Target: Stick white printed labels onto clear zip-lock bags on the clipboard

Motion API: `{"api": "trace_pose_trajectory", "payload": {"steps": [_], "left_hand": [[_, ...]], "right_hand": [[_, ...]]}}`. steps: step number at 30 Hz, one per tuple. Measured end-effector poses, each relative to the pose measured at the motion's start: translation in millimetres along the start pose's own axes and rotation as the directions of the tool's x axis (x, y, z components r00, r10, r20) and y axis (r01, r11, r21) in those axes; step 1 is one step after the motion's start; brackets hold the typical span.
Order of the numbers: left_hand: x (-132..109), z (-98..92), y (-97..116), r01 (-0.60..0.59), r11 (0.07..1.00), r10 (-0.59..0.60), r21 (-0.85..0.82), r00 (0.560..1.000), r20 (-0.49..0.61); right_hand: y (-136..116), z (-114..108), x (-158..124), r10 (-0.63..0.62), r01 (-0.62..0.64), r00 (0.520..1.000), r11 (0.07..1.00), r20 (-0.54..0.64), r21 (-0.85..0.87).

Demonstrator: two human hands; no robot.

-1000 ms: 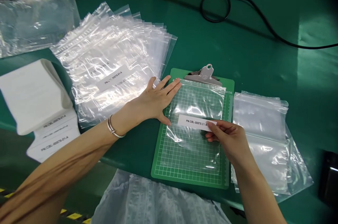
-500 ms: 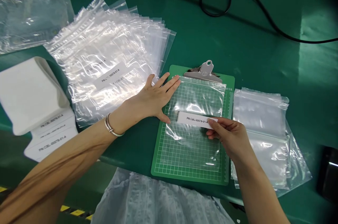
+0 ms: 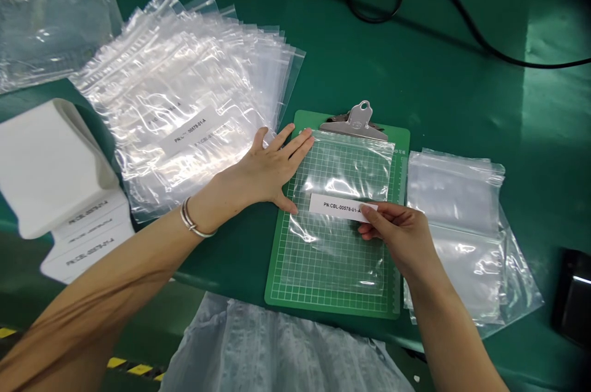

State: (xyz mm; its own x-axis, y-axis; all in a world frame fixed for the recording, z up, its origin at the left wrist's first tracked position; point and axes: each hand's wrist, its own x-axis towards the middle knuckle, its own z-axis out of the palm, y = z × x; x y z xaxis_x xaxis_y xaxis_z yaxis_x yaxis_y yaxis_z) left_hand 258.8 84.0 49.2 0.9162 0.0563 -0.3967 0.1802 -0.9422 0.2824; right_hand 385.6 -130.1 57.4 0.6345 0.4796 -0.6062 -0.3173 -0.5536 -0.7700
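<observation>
Well, what were the fingers doing?

The right hand's fingertips (image 3: 367,210) were drawn narrow, pinching the end of a white label (image 3: 335,207) printed PN:CBL-00578-01-A, which lay on a clear zip bag (image 3: 337,256).

And the left hand (image 3: 272,170)?

Its fingers (image 3: 298,149) were spread wide and flat, their tips at the bag's upper left corner.

Where was that bag?

On a green gridded clipboard (image 3: 286,293), just below its steel clip (image 3: 355,124).

What lay around it?

A fanned stack of labelled bags (image 3: 184,109) to the left and more bags (image 3: 457,220) to the right, all on a green workbench (image 3: 462,90), with a black cord (image 3: 373,1) beyond.
</observation>
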Motion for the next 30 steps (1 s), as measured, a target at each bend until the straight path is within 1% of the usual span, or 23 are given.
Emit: {"api": "trace_pose_trajectory", "payload": {"steps": [4,10,15,21,25,30], "left_hand": [[0.0,-0.2,0.6,0.02,1.0,-0.021,0.013,1.0,0.022],[0.0,-1.1,1.6,0.019,0.999,-0.019,0.029,1.0,0.017],[0.5,-2.5,2.2,0.035,0.998,-0.036,0.05,0.999,0.035],[0.3,0.6,0.1,0.006,1.0,-0.006,0.01,1.0,-0.008],[-0.6,0.9,-0.3,0.004,1.0,-0.004,-0.001,1.0,-0.006],[-0.6,-2.1,1.3,0.018,0.999,-0.018,0.031,1.0,0.017]], "right_hand": [[-0.7,-0.9,0.1,0.004,-0.004,1.0,1.0,-0.002,0.012],[0.7,-3.2,1.2,0.014,-0.015,1.0,0.998,0.015,0.06],[1.8,-2.7,1.3,0.006,-0.007,1.0,0.999,0.016,0.036],[0.3,-2.2,-0.6,0.003,-0.003,1.0,1.0,0.007,0.015],[-1.0,0.0,-0.7,0.008,-0.008,1.0,1.0,-0.01,-0.007],[0.4,2.7,-1.0,-0.004,0.003,1.0,0.998,-0.021,-0.058]]}}
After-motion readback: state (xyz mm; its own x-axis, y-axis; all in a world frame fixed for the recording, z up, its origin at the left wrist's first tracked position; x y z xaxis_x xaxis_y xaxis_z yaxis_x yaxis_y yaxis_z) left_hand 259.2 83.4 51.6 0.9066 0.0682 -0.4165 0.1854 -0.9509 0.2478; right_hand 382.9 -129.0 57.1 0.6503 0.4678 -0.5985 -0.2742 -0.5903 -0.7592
